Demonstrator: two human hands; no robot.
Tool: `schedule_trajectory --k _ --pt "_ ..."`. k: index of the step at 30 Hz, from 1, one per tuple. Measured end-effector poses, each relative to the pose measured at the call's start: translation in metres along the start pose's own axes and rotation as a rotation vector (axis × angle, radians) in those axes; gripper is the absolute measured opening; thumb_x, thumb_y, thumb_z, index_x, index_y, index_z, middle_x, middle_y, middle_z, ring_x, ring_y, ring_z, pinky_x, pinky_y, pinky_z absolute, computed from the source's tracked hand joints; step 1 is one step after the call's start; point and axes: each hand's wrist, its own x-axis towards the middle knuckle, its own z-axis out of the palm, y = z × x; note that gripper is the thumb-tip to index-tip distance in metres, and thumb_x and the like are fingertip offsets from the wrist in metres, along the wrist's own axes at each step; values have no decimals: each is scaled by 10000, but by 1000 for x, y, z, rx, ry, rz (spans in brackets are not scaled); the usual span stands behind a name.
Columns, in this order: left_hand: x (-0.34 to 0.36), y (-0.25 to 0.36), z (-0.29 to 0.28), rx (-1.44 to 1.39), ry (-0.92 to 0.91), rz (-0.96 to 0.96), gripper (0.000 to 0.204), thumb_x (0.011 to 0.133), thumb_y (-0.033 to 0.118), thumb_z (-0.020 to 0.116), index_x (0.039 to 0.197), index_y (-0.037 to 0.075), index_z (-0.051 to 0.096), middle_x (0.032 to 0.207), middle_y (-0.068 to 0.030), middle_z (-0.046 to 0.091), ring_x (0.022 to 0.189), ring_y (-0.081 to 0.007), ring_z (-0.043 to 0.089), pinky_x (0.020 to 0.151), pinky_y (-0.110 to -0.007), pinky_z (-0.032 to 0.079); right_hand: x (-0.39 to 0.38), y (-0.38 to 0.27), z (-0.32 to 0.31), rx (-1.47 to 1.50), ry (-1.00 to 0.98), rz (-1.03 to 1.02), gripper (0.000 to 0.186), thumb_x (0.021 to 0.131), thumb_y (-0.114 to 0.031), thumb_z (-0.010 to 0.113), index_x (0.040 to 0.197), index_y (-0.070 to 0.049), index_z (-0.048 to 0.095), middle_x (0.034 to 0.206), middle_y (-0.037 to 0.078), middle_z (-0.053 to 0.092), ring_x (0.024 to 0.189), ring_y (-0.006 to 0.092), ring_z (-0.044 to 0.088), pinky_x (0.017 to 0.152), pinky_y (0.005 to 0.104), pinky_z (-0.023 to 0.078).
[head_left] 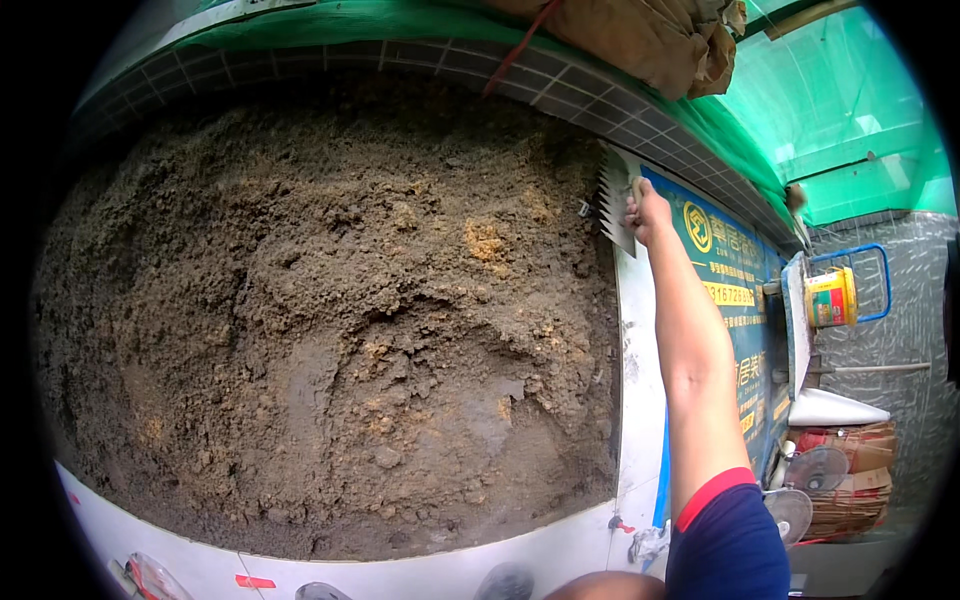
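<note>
My right hand is closed around the handle of a notched trowel at the upper right. The trowel's toothed edge faces left, over the right border of a broad bed of damp, lumpy brown mortar. Its blade lies above the pale tile strip that edges the bed. My right arm reaches up from the lower right in a dark blue sleeve with a red cuff. My left hand is not in view. A rounded bit of bare skin shows at the bottom edge; I cannot tell which part it is.
Dark small tiles line the far side, below green netting. To the right lie a blue printed sheet, a yellow bucket, a white board and stacked cardboard. White tiles border the near side.
</note>
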Motion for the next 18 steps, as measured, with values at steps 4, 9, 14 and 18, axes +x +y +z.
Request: schedule_trajectory --k 4,9,14,18 --pt "2 18 -1 34 10 -13 239 971 223 638 1066 4 626 891 -157 671 837 -244 576 789 -396 488 1 6 22 -5 -160 35 443 994 -505 576 1053 -69 527 725 37 538 497 110 455 421 252 369" --pt "4 5 0 1 11 -63 247 968 233 644 1074 11 624 894 -164 669 841 -245 569 789 -386 489 -94 11 14 -100 -534 209 408 1007 -446 579 1162 -76 505 759 29 555 551 97 513 445 247 411" --pt "-7 19 -2 65 21 -46 235 954 212 656 1088 22 620 905 -141 655 862 -223 559 796 -359 482 -230 9 41 20 -752 103 292 938 -160 631 1159 -63 466 804 28 566 544 81 526 430 238 484" --pt "-15 74 12 19 -76 -41 236 943 189 662 1087 10 609 928 -136 644 878 -223 560 810 -354 480 -298 43 105 -335 -746 -48 370 968 -330 643 1194 -68 514 735 3 544 492 74 491 441 228 454"
